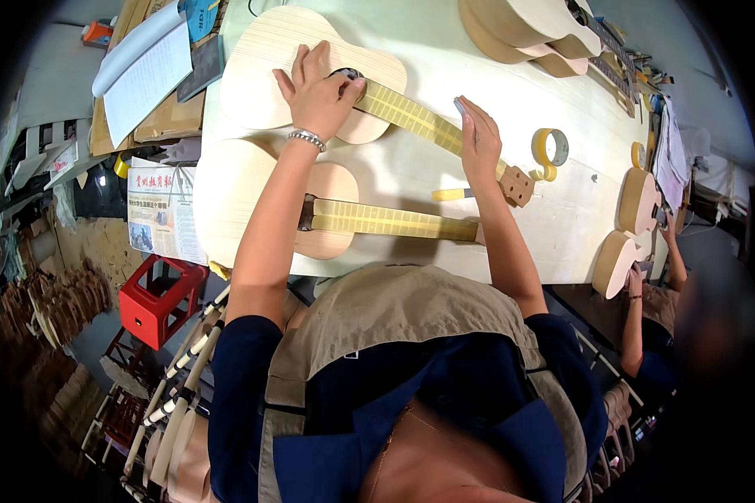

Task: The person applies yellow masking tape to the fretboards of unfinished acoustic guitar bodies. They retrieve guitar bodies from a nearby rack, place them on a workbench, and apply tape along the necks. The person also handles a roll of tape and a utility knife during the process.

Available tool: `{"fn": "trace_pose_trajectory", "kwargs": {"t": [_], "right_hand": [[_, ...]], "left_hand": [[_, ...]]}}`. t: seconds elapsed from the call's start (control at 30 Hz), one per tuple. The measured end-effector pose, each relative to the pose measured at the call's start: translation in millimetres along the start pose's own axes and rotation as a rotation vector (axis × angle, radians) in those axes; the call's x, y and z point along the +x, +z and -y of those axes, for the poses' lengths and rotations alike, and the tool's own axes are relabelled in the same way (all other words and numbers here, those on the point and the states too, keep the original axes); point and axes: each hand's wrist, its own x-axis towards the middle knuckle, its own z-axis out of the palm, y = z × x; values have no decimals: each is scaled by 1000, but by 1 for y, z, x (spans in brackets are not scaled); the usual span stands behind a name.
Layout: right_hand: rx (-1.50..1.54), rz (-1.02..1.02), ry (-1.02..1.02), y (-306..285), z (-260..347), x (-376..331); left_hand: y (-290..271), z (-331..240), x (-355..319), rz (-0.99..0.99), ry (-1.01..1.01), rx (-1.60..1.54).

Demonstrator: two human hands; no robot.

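An unfinished ukulele (260, 63) of pale wood lies slanted on the table, its neck covered with strips of yellow tape (415, 116). My left hand (323, 96) rests on its body beside the sound hole, fingers spread and thumb near the end of the fretboard. Over the neck, near the brown headstock (518, 186), my right hand (481, 138) is closed around a thin blue-grey piece (459, 106), mostly hidden by the fingers. A second ukulele (235, 180), also taped along its neck, lies nearer to me, partly beneath my left forearm.
A yellow tape roll (560, 144) and a yellow-handled tool (451, 194) lie right of the ukuleles. More instrument bodies (512, 33) sit at the far right. Papers (147, 80) and a newspaper (161, 210) are left, above a red stool (155, 302). A co-worker (646, 327) handles another instrument at right.
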Motion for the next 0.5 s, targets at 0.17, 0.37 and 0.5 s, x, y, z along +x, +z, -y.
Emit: {"fn": "trace_pose_trajectory", "kwargs": {"t": [0.17,0.37,0.5], "right_hand": [[-120,9,-67,1,-1,-5],[-99,-81,-190,2,4,-2],[-6,35,-466,5,53,-29]], "left_hand": [[0,-5,3,63,-31,76],[-2,14,1,-14,97,118],[-51,26,-29,-29,14,-102]]}}
